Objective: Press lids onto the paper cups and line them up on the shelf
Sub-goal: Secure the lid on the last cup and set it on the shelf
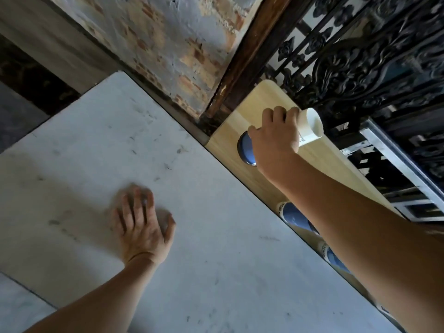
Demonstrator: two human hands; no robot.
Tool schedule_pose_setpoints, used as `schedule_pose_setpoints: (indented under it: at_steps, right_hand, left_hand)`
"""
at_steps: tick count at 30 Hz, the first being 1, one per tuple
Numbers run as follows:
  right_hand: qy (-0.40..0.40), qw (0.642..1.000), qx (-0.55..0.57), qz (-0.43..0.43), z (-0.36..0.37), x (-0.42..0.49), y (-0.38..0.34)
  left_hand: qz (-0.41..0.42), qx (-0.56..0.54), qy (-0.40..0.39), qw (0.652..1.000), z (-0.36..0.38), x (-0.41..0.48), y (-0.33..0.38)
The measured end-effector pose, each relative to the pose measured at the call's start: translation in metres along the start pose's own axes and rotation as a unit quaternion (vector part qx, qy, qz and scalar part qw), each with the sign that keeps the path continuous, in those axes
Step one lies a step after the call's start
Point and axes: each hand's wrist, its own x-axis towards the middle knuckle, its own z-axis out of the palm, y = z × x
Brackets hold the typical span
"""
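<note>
White marble counter [216, 248] fills most of view. Pale wood shelf [242, 116] runs along its far edge. Old brick wall [168, 44], black iron grille [360, 56] behind. Right grip [274, 135] wrapped round paper cup [310, 126] over shelf. Cup tipped sideways: white bottom toward grille, blue lid [243, 150] toward counter. Left grip [141, 224] flat on counter, fingers loose, holding nothing.

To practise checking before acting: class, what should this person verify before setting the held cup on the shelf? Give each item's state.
1. Right hand grips the cup: ok.
2. Lid fully pressed on: cannot tell.
3. Cup upright: not ok, tilted.
4. Bare wooden shelf beneath it: ok.
5. Other cups lined up: cannot tell, forearm hides them.
6. Left hand free, flat on the table: ok.
</note>
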Motion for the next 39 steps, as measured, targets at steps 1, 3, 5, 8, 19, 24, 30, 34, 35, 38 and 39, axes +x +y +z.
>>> schedule_pose_setpoints:
  at_steps: [1, 3, 5, 8, 19, 24, 30, 34, 35, 38, 39]
  right_hand:
    - [-0.006, 1.0, -0.003, -0.007, 0.0, -0.002, -0.004]
    - [-0.008, 1.0, -0.005, -0.007, -0.003, -0.005, -0.001]
    - [0.003, 1.0, 0.002, 0.003, -0.008, -0.002, 0.01]
    - [0.002, 0.995, 0.101, 0.025, -0.008, 0.007, 0.025]
    - [0.031, 0.454, 0.854, 0.252, 0.069, 0.009, -0.036]
    - [0.072, 0.412, 0.863, 0.284, 0.086, 0.001, -0.058]
    - [0.085, 0.376, 0.872, 0.3, 0.089, -0.011, -0.085]
    - [0.08, 0.401, 0.869, 0.278, 0.088, -0.013, -0.095]
    - [0.076, 0.401, 0.87, 0.277, 0.086, -0.014, -0.095]
    - [0.068, 0.4, 0.872, 0.274, 0.085, -0.011, -0.097]
    - [0.068, 0.405, 0.869, 0.276, 0.083, -0.012, -0.097]
  left_hand:
    - [0.0, -0.001, 0.003, 1.0, 0.001, 0.0, 0.0]
    - [0.002, -0.008, 0.009, 1.0, 0.002, -0.001, -0.001]
    - [0.001, -0.012, 0.012, 1.0, 0.002, -0.001, 0.0]
    - [0.002, -0.015, 0.013, 1.0, 0.002, -0.001, -0.001]
    - [0.002, -0.024, 0.011, 1.0, 0.006, -0.001, -0.002]
    - [-0.001, -0.037, 0.014, 0.999, 0.006, -0.001, -0.001]
    - [-0.003, -0.039, -0.004, 0.999, 0.005, -0.001, -0.002]
    - [-0.004, -0.034, -0.009, 0.999, 0.003, -0.002, -0.002]
    - [-0.001, -0.032, -0.006, 0.999, 0.004, -0.002, -0.002]
    - [-0.001, -0.035, -0.006, 0.999, 0.003, -0.002, -0.001]
    - [0.0, -0.038, -0.006, 0.999, 0.0, -0.001, -0.001]
